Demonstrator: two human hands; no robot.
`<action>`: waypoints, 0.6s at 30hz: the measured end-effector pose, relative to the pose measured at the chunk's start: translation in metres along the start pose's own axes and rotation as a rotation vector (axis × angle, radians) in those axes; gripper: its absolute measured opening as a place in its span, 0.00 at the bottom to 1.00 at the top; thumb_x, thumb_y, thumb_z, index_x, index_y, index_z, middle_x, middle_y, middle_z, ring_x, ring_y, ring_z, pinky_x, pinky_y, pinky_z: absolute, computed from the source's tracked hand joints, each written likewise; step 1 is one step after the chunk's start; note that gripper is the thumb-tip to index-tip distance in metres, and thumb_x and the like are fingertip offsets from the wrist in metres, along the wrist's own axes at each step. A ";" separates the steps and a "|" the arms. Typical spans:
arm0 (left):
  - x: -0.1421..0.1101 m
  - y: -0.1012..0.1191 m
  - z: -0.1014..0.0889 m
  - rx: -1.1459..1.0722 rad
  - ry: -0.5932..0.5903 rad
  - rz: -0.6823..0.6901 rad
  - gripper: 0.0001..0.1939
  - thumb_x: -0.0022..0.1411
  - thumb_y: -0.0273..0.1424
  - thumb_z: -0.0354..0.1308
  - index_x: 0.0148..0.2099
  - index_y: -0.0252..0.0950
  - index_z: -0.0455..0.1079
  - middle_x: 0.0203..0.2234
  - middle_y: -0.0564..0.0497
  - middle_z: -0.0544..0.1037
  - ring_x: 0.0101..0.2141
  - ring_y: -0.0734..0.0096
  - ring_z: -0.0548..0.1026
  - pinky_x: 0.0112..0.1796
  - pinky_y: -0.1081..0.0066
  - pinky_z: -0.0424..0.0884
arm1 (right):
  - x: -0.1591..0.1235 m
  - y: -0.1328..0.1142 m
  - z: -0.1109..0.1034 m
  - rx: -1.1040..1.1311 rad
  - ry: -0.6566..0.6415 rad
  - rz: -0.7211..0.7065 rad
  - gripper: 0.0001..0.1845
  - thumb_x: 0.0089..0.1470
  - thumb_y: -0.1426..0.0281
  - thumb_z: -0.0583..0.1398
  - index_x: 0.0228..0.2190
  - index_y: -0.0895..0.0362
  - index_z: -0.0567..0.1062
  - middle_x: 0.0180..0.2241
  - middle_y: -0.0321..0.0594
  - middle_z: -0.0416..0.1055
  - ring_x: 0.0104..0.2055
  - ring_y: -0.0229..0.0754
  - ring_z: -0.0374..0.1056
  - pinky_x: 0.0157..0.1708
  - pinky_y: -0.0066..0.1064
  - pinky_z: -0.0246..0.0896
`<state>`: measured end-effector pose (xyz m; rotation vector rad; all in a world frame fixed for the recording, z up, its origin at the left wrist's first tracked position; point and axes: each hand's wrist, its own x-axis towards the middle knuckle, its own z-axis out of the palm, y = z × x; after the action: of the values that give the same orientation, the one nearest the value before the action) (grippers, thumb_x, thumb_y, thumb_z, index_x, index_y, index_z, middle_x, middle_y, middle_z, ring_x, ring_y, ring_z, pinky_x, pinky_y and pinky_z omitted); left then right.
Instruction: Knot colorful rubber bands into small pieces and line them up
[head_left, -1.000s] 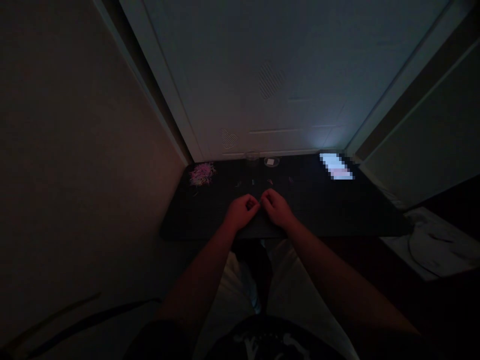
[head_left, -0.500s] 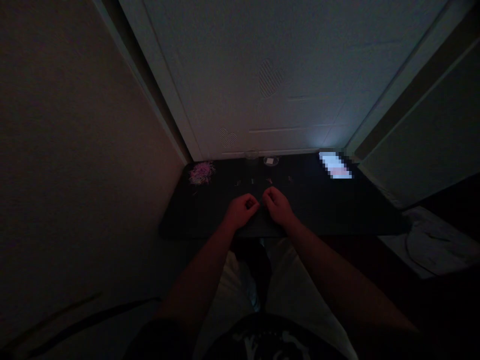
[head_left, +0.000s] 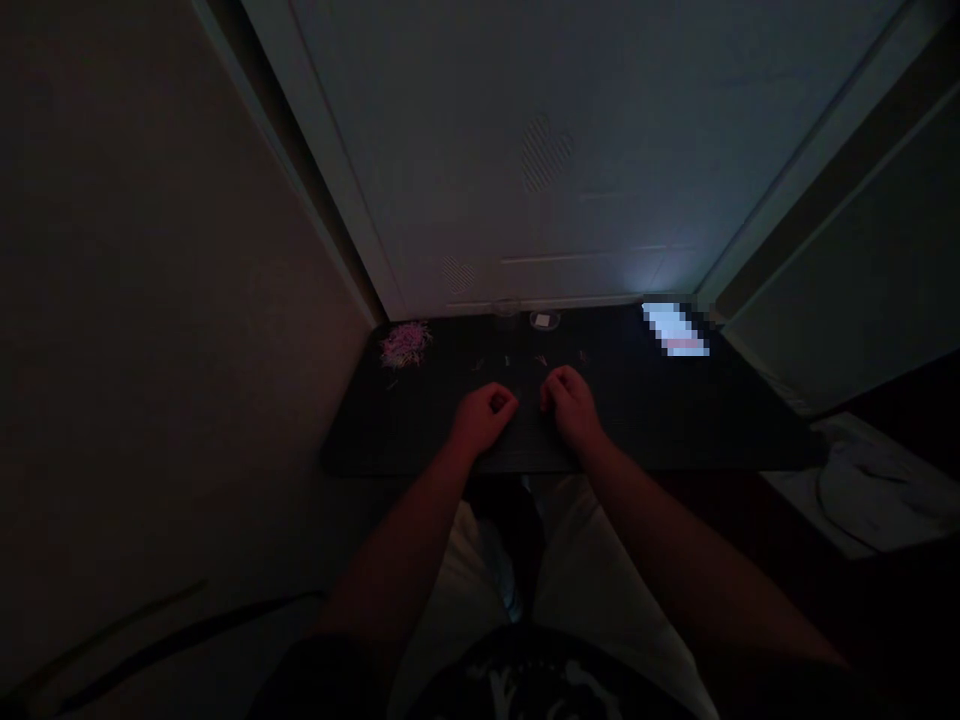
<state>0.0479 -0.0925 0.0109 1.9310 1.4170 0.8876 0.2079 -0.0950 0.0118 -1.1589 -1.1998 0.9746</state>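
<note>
Over the near middle of a dark table (head_left: 645,420), my left hand (head_left: 484,418) is closed, thumb and fingertips pressed together. Whatever it may hold is too small and dark to make out. My right hand (head_left: 568,402) is curled at its right, a short gap away, and its fingertips hide anything between them. Beyond my hands several tiny coloured pieces lie in a row, among them a pinkish piece (head_left: 541,360) and a pale piece (head_left: 507,361). A tangled heap of thin pink and purple pieces (head_left: 406,344) lies at the table's far left.
A clear round container (head_left: 506,312) stands at the back edge beside a shallow clear lid (head_left: 544,320) with a white square on it. At the back right glows a blurred phone-like screen (head_left: 675,330). A white door panel (head_left: 465,180) rises directly behind the table.
My right hand has moved right and slightly forward, away from my left hand, widening the gap between them. My left hand has stayed almost in place.
</note>
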 end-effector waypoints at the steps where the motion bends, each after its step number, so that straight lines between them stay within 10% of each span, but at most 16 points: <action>1: 0.002 -0.001 0.001 0.006 0.026 -0.024 0.09 0.56 0.36 0.55 0.34 0.36 0.70 0.27 0.53 0.75 0.28 0.74 0.71 0.31 0.73 0.66 | 0.000 -0.001 0.001 -0.014 -0.018 0.002 0.10 0.52 0.62 0.52 0.25 0.54 0.59 0.17 0.29 0.59 0.18 0.33 0.56 0.20 0.26 0.52; 18: 0.069 -0.004 -0.009 0.339 0.069 -0.096 0.11 0.52 0.39 0.59 0.35 0.37 0.74 0.30 0.47 0.77 0.32 0.66 0.73 0.35 0.68 0.67 | 0.000 -0.001 0.000 -0.065 -0.049 -0.012 0.09 0.51 0.64 0.53 0.24 0.54 0.60 0.16 0.29 0.59 0.18 0.32 0.55 0.20 0.25 0.52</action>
<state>0.0532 -0.0242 0.0251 2.0679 1.7795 0.7103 0.2077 -0.0948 0.0128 -1.1836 -1.2845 0.9665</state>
